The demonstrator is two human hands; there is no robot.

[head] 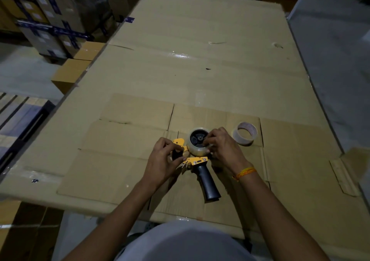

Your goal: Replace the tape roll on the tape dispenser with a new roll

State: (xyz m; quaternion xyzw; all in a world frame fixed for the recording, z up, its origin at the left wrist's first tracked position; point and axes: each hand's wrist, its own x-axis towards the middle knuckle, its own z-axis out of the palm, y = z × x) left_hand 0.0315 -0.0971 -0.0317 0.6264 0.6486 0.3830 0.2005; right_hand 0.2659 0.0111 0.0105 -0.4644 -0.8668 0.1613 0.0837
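Cardboard-covered table (200, 70) | my left hand (163, 160) pinches the yellow tape dispenser (197, 160) at its roller end | clear tape roll (197, 143) sits on the hub | my right hand (222, 147) fingers its edge; best peel squarely | near-empty roll (245, 133) lies just beside

The room is dim; the surface (200, 60) is covered with flattened cardboard, and taped boxes (56, 20) stand upper left on grey floor (24, 70).

Red print inside the loose tape roll (244, 133) is too blurred to read.
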